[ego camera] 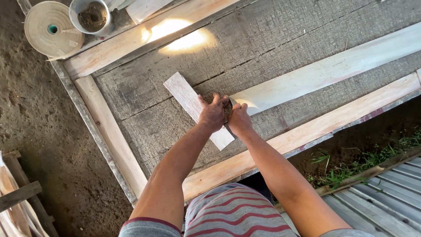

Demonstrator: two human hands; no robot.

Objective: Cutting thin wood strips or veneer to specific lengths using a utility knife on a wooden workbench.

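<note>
Hands (226, 115) together on short wooden strip (189, 100) — long strip (324, 72) alongside.

Grey weathered board panel (280, 39) with pale frame; short plank (186, 98), long pale strip (333, 70) lie on it.

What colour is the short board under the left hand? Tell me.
Pale whitish wood, faintly pink-streaked: the short board under the left hand, head view.

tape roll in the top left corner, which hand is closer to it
Left. The left hand presses on the short pale strip, on the side toward the tape roll. The right hand sits just beyond it, farther away.
</note>
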